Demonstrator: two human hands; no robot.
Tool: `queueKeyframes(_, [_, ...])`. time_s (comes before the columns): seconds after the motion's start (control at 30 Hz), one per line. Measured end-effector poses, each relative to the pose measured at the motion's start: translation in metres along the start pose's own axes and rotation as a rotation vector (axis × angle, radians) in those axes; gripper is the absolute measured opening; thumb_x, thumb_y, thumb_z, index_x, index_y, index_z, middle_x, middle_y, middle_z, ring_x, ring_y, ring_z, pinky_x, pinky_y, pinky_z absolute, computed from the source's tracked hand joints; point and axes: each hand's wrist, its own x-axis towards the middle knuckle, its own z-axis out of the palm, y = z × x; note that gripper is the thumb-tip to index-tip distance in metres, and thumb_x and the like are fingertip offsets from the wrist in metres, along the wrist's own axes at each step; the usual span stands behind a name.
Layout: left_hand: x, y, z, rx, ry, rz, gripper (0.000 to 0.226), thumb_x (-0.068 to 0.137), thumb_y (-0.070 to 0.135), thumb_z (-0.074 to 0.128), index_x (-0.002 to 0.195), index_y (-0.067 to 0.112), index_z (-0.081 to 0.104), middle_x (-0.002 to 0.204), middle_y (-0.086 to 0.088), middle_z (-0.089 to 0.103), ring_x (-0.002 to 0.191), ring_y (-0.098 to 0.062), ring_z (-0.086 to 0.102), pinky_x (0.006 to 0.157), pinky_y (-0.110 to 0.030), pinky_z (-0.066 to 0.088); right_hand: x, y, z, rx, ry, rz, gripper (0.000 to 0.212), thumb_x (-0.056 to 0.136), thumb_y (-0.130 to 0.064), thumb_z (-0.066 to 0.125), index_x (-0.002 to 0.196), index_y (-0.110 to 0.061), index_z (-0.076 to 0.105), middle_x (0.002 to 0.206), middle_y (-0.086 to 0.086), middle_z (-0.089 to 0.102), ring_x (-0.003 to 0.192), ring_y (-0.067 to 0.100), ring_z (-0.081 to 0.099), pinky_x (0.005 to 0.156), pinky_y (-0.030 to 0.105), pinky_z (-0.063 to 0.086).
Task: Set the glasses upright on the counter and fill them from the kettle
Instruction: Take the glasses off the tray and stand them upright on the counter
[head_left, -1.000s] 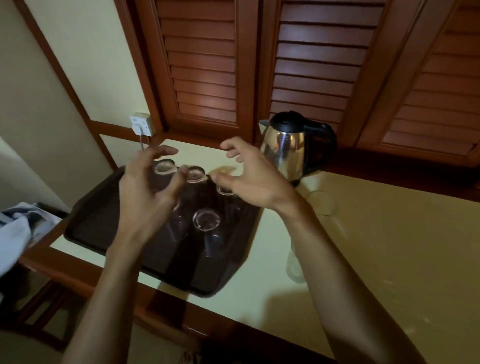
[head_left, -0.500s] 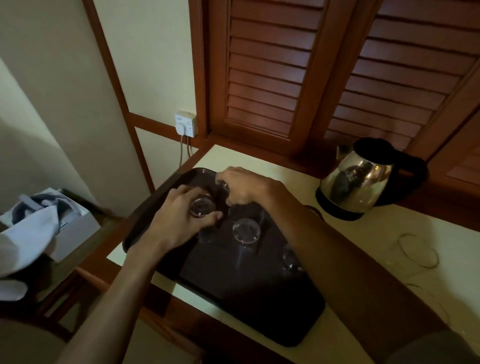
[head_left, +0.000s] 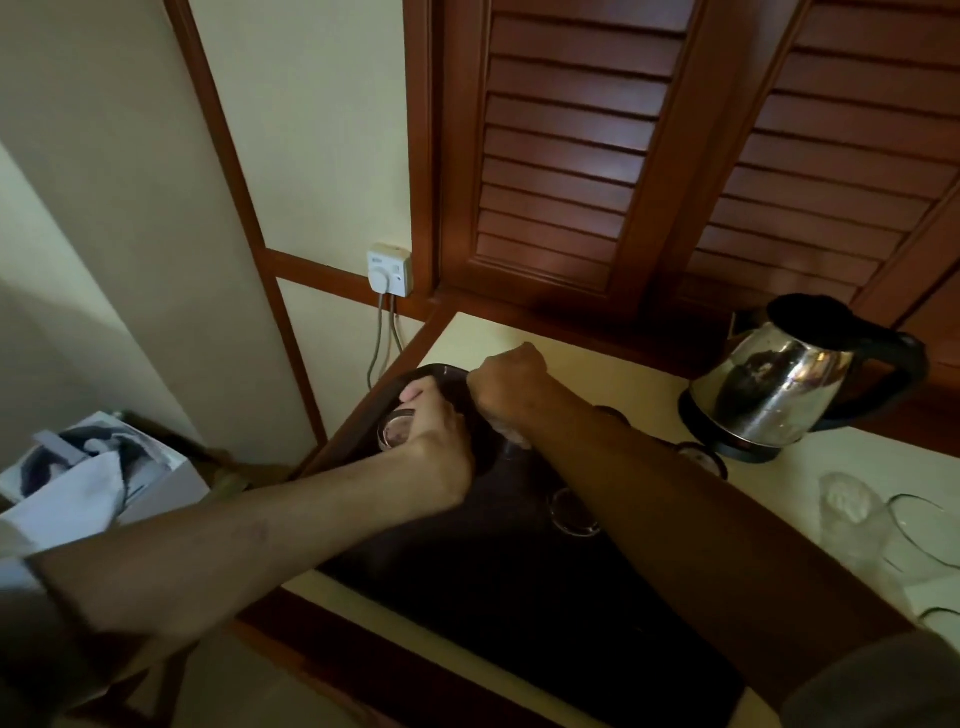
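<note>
A dark tray (head_left: 519, 582) lies on the pale counter (head_left: 623, 384) with glasses standing upside down on it. My left hand (head_left: 436, 441) grips one glass (head_left: 396, 430) at the tray's far left corner. My right hand (head_left: 509, 387) is curled around another glass (head_left: 514, 436) just to the right of it; most of that glass is hidden. Two more upturned glasses (head_left: 574, 512) (head_left: 701, 460) stay on the tray beside my right forearm. Two clear glasses (head_left: 852, 514) stand on the counter at the right. The steel kettle (head_left: 779, 384) with a black handle sits on its base at the back right.
A wall socket (head_left: 389, 269) with a plugged-in cord sits left of the louvred wooden shutters (head_left: 597, 156). A white box with cloth (head_left: 93, 478) rests on a lower surface to the left. The counter's wooden front edge (head_left: 291, 639) runs below the tray.
Both hands have dropped from above the tray onto glasses at its far left corner and closed around them. The view has swung left and down, so the kettle now appears far right.
</note>
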Motion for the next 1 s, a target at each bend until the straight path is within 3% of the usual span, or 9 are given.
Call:
queueKeyframes(0.13, [-0.01, -0.031, 0.004, -0.189, 0.054, 0.067, 0.06, 0.091, 0.045, 0.071, 0.143, 0.022, 0.055, 0.141, -0.001, 0.058, 0.135, -0.027, 0.052, 0.11, -0.04, 0.04, -0.019, 0.01, -0.006, 0.08, 0.133, 0.019, 0.051, 0.084, -0.036, 0.077, 0.129, -0.018, 0.061, 0.12, 0.003, 0.065, 0.117, 0.026, 0.062, 0.101, 0.04, 0.043])
queueKeyframes(0.27, [-0.016, -0.067, 0.026, -0.669, 0.096, 0.096, 0.06, 0.084, 0.052, 0.076, 0.132, 0.023, 0.055, 0.123, 0.0, 0.064, 0.113, -0.022, 0.061, 0.09, -0.033, 0.044, -0.052, 0.03, -0.028, 0.205, 0.22, 0.029, 0.059, 0.086, -0.036, 0.078, 0.135, -0.016, 0.052, 0.122, 0.005, 0.061, 0.116, 0.026, 0.059, 0.088, 0.038, 0.038])
queueKeyframes(0.37, [-0.007, -0.076, 0.045, -1.271, 0.21, 0.172, 0.062, 0.083, 0.028, 0.083, 0.131, 0.022, 0.046, 0.098, 0.002, 0.067, 0.079, -0.018, 0.067, 0.079, -0.034, 0.056, -0.07, 0.053, -0.032, 0.456, 0.24, 0.138, 0.057, 0.078, -0.041, 0.085, 0.117, -0.015, 0.052, 0.102, -0.001, 0.05, 0.1, 0.025, 0.057, 0.078, 0.034, 0.037])
queueKeyframes(0.5, [-0.003, -0.063, 0.053, -2.034, 0.313, 0.263, 0.056, 0.08, 0.0, 0.077, 0.126, 0.01, 0.047, 0.086, -0.018, 0.067, 0.065, -0.025, 0.066, 0.052, -0.029, 0.055, -0.085, 0.076, -0.011, 1.033, 0.264, 0.174, 0.051, 0.065, -0.039, 0.093, 0.091, -0.005, 0.067, 0.084, 0.007, 0.07, 0.08, 0.024, 0.07, 0.063, 0.033, 0.05])
queueKeyframes(0.6, [-0.004, -0.048, 0.046, -2.428, 0.336, 0.364, 0.053, 0.073, -0.006, 0.075, 0.123, -0.004, 0.059, 0.102, -0.027, 0.074, 0.095, -0.038, 0.074, 0.08, -0.043, 0.063, -0.093, 0.079, 0.012, 1.391, 0.278, 0.155, 0.03, 0.073, -0.018, 0.088, 0.092, -0.009, 0.067, 0.087, 0.009, 0.075, 0.078, 0.02, 0.074, 0.062, 0.031, 0.055])
queueKeyframes(0.67, [-0.009, -0.039, 0.037, -2.576, 0.341, 0.42, 0.054, 0.066, -0.007, 0.072, 0.119, -0.002, 0.062, 0.102, -0.02, 0.075, 0.098, -0.034, 0.074, 0.087, -0.04, 0.061, -0.095, 0.077, 0.026, 1.637, 0.294, 0.127, 0.024, 0.076, -0.009, 0.08, 0.094, -0.014, 0.066, 0.097, 0.012, 0.073, 0.087, 0.021, 0.072, 0.07, 0.034, 0.057])
queueKeyframes(0.8, [-0.022, -0.021, 0.01, -2.737, 0.373, 0.438, 0.047, 0.071, -0.005, 0.076, 0.112, 0.012, 0.062, 0.092, -0.009, 0.077, 0.084, -0.023, 0.075, 0.081, -0.04, 0.059, -0.104, 0.082, 0.047, 1.968, 0.35, 0.002, 0.047, 0.063, -0.01, 0.069, 0.109, -0.012, 0.066, 0.106, 0.015, 0.067, 0.109, 0.031, 0.065, 0.087, 0.043, 0.054])
queueKeyframes(0.93, [-0.04, -0.005, -0.02, -2.721, 0.455, 0.431, 0.044, 0.067, 0.008, 0.08, 0.108, 0.017, 0.064, 0.09, -0.007, 0.079, 0.079, -0.02, 0.076, 0.073, -0.034, 0.059, -0.123, 0.096, 0.057, 2.048, 0.443, -0.068, 0.052, 0.064, -0.003, 0.068, 0.115, -0.007, 0.059, 0.1, 0.012, 0.071, 0.106, 0.027, 0.068, 0.092, 0.046, 0.054])
queueKeyframes(1.0, [-0.049, 0.008, -0.038, -2.665, 0.505, 0.442, 0.033, 0.075, -0.002, 0.076, 0.099, 0.018, 0.066, 0.084, -0.004, 0.079, 0.078, -0.016, 0.076, 0.076, -0.034, 0.06, -0.133, 0.11, 0.064, 2.075, 0.49, -0.053, 0.056, 0.064, 0.0, 0.068, 0.118, -0.009, 0.057, 0.097, 0.013, 0.074, 0.102, 0.027, 0.069, 0.092, 0.047, 0.055])
